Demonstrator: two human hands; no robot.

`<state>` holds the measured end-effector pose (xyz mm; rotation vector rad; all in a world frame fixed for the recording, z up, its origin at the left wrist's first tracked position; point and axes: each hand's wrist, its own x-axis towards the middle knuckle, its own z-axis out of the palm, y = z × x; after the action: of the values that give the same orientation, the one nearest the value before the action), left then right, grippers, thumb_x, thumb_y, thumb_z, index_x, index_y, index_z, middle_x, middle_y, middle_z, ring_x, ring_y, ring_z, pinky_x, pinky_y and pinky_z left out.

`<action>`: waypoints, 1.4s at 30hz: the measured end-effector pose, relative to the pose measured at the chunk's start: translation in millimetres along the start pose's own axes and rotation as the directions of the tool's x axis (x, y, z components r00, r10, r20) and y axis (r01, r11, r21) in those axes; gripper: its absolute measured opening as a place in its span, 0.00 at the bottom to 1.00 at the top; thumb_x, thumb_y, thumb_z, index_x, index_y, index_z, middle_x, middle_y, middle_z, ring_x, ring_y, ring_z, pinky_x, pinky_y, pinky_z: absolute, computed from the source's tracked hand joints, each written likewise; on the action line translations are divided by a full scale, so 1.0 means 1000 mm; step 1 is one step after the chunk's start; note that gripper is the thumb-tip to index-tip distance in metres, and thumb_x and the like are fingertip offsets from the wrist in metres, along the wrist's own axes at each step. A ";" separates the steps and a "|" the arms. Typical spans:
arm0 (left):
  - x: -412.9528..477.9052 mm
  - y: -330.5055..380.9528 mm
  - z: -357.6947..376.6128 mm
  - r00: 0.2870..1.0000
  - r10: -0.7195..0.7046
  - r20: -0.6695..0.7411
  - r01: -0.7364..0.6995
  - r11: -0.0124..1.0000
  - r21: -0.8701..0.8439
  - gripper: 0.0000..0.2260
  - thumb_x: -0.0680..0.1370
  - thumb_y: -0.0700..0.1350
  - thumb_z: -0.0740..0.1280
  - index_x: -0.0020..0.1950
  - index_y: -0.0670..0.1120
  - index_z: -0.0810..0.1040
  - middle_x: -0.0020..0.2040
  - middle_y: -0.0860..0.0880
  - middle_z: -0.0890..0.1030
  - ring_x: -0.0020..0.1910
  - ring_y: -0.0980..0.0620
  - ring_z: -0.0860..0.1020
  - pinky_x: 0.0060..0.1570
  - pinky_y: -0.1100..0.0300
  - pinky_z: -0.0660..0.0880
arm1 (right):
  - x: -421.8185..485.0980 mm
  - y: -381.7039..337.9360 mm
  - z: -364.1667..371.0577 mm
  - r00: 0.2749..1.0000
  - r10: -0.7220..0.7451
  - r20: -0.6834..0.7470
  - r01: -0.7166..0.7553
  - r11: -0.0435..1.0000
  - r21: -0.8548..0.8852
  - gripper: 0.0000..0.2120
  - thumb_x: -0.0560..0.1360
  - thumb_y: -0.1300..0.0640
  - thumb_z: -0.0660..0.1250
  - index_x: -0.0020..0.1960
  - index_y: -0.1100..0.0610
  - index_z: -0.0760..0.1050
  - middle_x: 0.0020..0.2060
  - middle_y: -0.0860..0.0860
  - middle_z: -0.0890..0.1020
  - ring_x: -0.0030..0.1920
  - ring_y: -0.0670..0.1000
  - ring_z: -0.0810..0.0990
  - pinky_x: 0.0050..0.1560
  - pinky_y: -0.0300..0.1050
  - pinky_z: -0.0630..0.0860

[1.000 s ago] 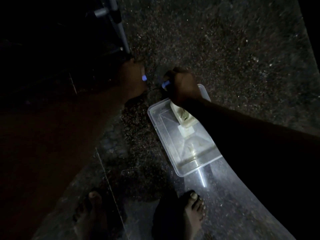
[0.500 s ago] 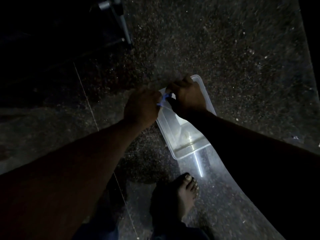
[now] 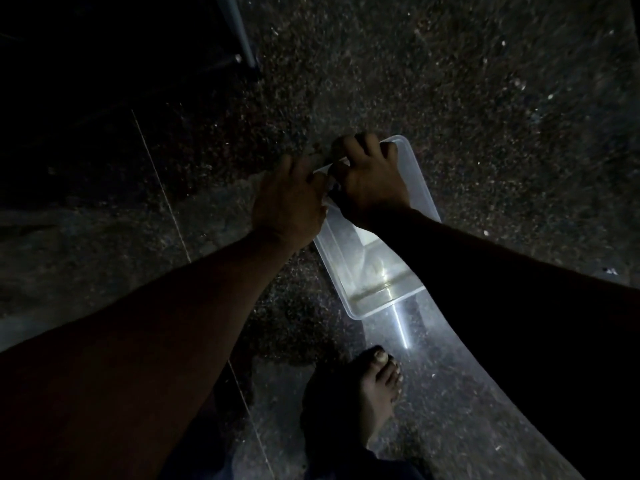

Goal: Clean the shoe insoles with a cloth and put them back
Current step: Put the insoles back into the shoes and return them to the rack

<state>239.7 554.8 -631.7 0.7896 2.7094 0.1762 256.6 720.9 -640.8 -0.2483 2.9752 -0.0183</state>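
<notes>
Two hands meet at the far end of a clear rectangular plastic tub (image 3: pixel 417 181). Head view, very dim.

- The left hand (image 3: pixel 287 202) has its knuckles up and fingers curled, at the tub's far left corner.
- The right hand (image 3: pixel 370 181) has its fingers bent down over the far rim, with the forearm crossing above the tub.
- The hands touch or nearly touch. What lies between them is hidden, so I cannot tell whether either one grips anything.
- No insole, cloth or shoe can be identified. A pale block (image 3: pixel 367 237) shows inside the tub beside the right forearm. It may be the cloth, but that is unconfirmed.
- A glint at the tub's near end suggests shallow liquid.

Judgement: the step in hand looks like wetting or wringing the cloth over the tub, so this is early in the cleaning. Nothing here shows an insole wiped or refitted. The next move calls for bringing the cloth to an insole, and that insole must first be fetched from outside this frame.

Edges and room:
- The tub sits on a dark speckled stone floor (image 3: pixel 450 98), with open floor beyond it and to its right.
- A bare foot (image 3: pixel 377 386) is near the tub's near end but apart from it.
- A grey metal leg (image 3: pixel 239 29) stands well apart at the far left.
- The tub rim is the only edge close to both hands, and a knock there could slop the liquid.
</notes>
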 end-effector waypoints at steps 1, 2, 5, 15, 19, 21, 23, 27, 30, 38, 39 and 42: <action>-0.003 -0.001 -0.001 0.999 -0.047 -0.004 0.047 0.999 -0.014 0.20 0.74 0.53 0.75 0.63 0.48 0.77 0.67 0.44 0.72 0.67 0.38 0.69 0.62 0.44 0.73 | 0.001 -0.001 0.001 1.000 0.001 0.017 -0.001 1.000 -0.002 0.13 0.73 0.48 0.72 0.52 0.55 0.84 0.66 0.57 0.76 0.65 0.63 0.69 0.54 0.59 0.68; -0.005 -0.001 -0.003 0.995 -0.102 -0.014 0.102 0.994 -0.037 0.19 0.73 0.53 0.75 0.61 0.49 0.78 0.66 0.44 0.72 0.66 0.39 0.70 0.61 0.44 0.74 | 0.001 -0.002 0.001 0.999 0.000 0.036 0.000 1.000 -0.003 0.14 0.72 0.47 0.72 0.52 0.55 0.85 0.66 0.57 0.75 0.66 0.63 0.70 0.56 0.60 0.69; -0.010 0.001 -0.005 0.983 -0.180 -0.028 0.175 0.976 -0.134 0.14 0.75 0.51 0.74 0.59 0.49 0.81 0.67 0.44 0.72 0.66 0.39 0.70 0.56 0.44 0.77 | 0.001 -0.001 0.004 0.995 0.003 0.101 -0.004 1.000 0.014 0.18 0.71 0.44 0.73 0.54 0.54 0.84 0.67 0.56 0.75 0.68 0.63 0.69 0.59 0.61 0.67; 0.003 -0.001 0.000 0.971 -0.237 0.030 0.236 0.938 -0.253 0.16 0.83 0.50 0.64 0.71 0.49 0.74 0.70 0.47 0.75 0.65 0.41 0.76 0.61 0.45 0.74 | -0.001 -0.004 0.008 0.998 0.053 0.045 -0.056 0.996 0.064 0.14 0.73 0.49 0.72 0.54 0.55 0.85 0.67 0.56 0.76 0.69 0.63 0.70 0.63 0.61 0.65; 0.006 -0.003 -0.002 0.988 -0.149 0.036 0.153 0.977 -0.149 0.12 0.84 0.47 0.62 0.65 0.45 0.78 0.68 0.44 0.75 0.63 0.39 0.76 0.60 0.44 0.72 | 0.004 -0.008 0.006 0.997 0.068 0.038 -0.071 0.995 0.076 0.13 0.74 0.49 0.71 0.54 0.55 0.84 0.66 0.55 0.76 0.69 0.62 0.69 0.65 0.62 0.63; 0.009 -0.007 -0.002 0.987 -0.158 0.038 0.162 0.971 -0.178 0.12 0.83 0.50 0.61 0.64 0.48 0.78 0.66 0.46 0.75 0.61 0.41 0.77 0.58 0.47 0.73 | 0.004 -0.007 0.004 0.996 0.080 0.029 -0.083 0.993 0.087 0.14 0.73 0.49 0.71 0.54 0.55 0.84 0.66 0.56 0.76 0.69 0.63 0.70 0.64 0.63 0.64; 0.008 -0.010 -0.007 0.981 -0.185 0.060 0.193 0.958 -0.214 0.14 0.82 0.52 0.64 0.66 0.51 0.77 0.67 0.48 0.74 0.61 0.42 0.78 0.57 0.49 0.75 | 0.001 -0.006 -0.001 0.995 0.104 0.009 -0.104 0.991 0.089 0.17 0.72 0.47 0.72 0.57 0.55 0.82 0.68 0.56 0.75 0.68 0.64 0.70 0.62 0.62 0.65; -0.004 -0.004 -0.019 0.984 -0.174 0.034 0.178 0.968 -0.176 0.23 0.79 0.48 0.70 0.74 0.52 0.71 0.76 0.48 0.67 0.64 0.40 0.77 0.57 0.46 0.76 | -0.014 -0.007 -0.017 0.983 0.175 -0.058 -0.165 0.976 0.145 0.21 0.72 0.44 0.71 0.60 0.55 0.78 0.68 0.56 0.75 0.66 0.64 0.72 0.60 0.60 0.65; -0.014 0.000 -0.022 0.961 -0.270 0.055 0.276 0.936 -0.219 0.24 0.80 0.46 0.68 0.77 0.50 0.68 0.75 0.45 0.68 0.66 0.39 0.75 0.57 0.47 0.74 | -0.034 -0.009 -0.031 0.976 0.204 -0.081 -0.189 0.968 0.164 0.19 0.73 0.46 0.69 0.59 0.55 0.79 0.66 0.56 0.77 0.64 0.63 0.73 0.60 0.59 0.65; -0.055 0.038 -0.029 0.828 -0.402 0.391 0.506 0.836 -0.211 0.27 0.79 0.49 0.66 0.78 0.51 0.66 0.78 0.41 0.64 0.71 0.37 0.70 0.68 0.43 0.71 | -0.087 -0.009 -0.054 0.886 0.453 0.100 -0.464 0.874 0.147 0.20 0.70 0.47 0.74 0.59 0.52 0.79 0.67 0.55 0.74 0.65 0.63 0.71 0.63 0.60 0.66; -0.057 0.041 -0.025 0.797 -0.396 0.456 0.534 0.815 -0.226 0.26 0.78 0.50 0.67 0.77 0.49 0.68 0.77 0.41 0.67 0.71 0.37 0.71 0.70 0.44 0.70 | -0.091 -0.006 -0.055 0.840 0.523 0.144 -0.540 0.834 0.116 0.20 0.70 0.46 0.73 0.60 0.51 0.79 0.69 0.55 0.72 0.67 0.64 0.69 0.65 0.61 0.65; -0.059 0.048 -0.019 0.717 -0.361 0.596 0.617 0.726 -0.303 0.27 0.77 0.51 0.71 0.74 0.45 0.72 0.73 0.42 0.74 0.72 0.41 0.73 0.69 0.52 0.70 | -0.098 0.007 -0.053 0.661 0.671 0.335 -0.720 0.694 0.031 0.23 0.73 0.43 0.72 0.64 0.50 0.75 0.73 0.57 0.66 0.69 0.67 0.67 0.68 0.63 0.64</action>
<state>305.0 562.9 -588.1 -0.0889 2.1204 0.4333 343.0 744.0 -573.3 0.8548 2.5363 -0.1191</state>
